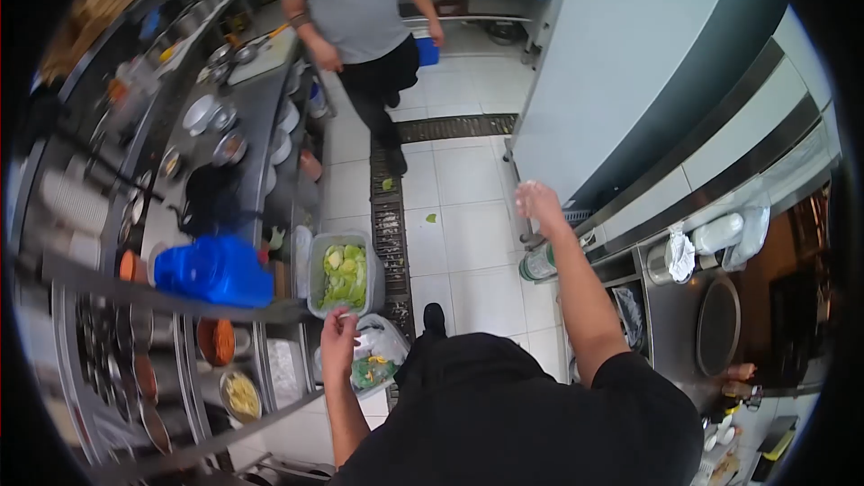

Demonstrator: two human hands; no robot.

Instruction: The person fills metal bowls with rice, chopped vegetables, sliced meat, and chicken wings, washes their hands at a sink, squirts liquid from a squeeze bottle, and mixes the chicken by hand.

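My left hand (339,339) hangs in the air, fingers loosely bent and apart, with nothing visible in it. Just beyond it is a clear plastic tub (378,272) filled with cut green lettuce (344,275). Below and beside that hand, a bin with a plastic liner (383,339) holds green and yellow scraps. Out over the floor on the other side, my right hand (538,205) is raised, slightly blurred, with its fingers apart and no object seen in it. Neither hand appears to touch anything.
A person in a grey shirt (351,9) walks in the tiled aisle ahead. Drain grates (390,234) cross the floor, with lettuce bits (431,218) on it. Left stands a steel counter with a blue container (213,272); right, a tall pale cabinet (630,63) and a round tray (718,326).
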